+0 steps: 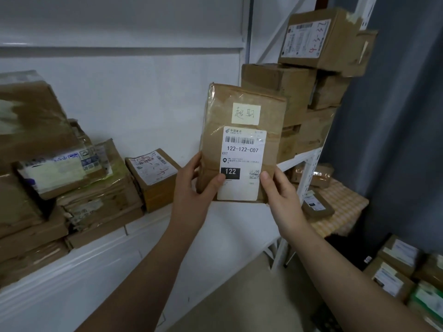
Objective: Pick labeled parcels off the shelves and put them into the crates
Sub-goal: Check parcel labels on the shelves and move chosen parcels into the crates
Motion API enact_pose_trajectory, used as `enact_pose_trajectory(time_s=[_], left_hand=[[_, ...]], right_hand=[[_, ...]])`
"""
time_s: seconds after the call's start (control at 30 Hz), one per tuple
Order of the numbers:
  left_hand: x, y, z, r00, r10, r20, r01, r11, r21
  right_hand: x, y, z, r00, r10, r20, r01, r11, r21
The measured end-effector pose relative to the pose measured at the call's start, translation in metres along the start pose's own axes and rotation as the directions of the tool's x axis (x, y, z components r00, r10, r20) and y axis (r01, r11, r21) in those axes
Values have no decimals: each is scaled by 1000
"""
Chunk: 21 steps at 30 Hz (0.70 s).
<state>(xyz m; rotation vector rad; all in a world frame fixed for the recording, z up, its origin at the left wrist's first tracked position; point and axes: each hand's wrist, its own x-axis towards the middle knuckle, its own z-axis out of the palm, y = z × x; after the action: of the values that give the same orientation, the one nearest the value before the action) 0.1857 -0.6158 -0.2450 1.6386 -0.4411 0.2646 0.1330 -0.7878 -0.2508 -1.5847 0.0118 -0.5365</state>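
Observation:
I hold a flat brown cardboard parcel (242,121) upright in front of the white shelf (215,221). Its white label reads 122-122-C07, and a pale yellow handwritten note sits above it. My left hand (194,188) grips the lower left edge, thumb on the label's black 122 block. My right hand (280,195) grips the lower right corner, thumb on the front face. Both hands lift the parcel clear of the shelf board. No crate can be made out with certainty; boxes lie low at the bottom right.
Taped brown parcels (72,178) are piled on the shelf at left, and a small labeled box (153,178) stands beside them. More boxes (311,75) are stacked on the right-hand rack. Labeled parcels (398,271) lie low at right, near a checkered cloth (342,212).

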Motion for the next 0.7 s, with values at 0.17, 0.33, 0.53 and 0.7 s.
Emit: enact_pose_trajectory(time_s=[0.17,0.33,0.53,0.7], left_hand=[[-26,-3,24,999,33,13,-35,994,99],[-55,-17,53,998,-4,69,-6,989,146],[-93,-15,122,974,-97,203,70,988,137],[-149,1,207,923,-162,348,126,984,124]], right_hand=[[-28,15,-19,995,61,-76,-63,998,-32],[-64,31,-51,975,153,-161,-157,988,-10],[-114,36,-116,928,234,-292,-232,972,41],[-174,34,-201,856,310,-414,-324,945,38]])
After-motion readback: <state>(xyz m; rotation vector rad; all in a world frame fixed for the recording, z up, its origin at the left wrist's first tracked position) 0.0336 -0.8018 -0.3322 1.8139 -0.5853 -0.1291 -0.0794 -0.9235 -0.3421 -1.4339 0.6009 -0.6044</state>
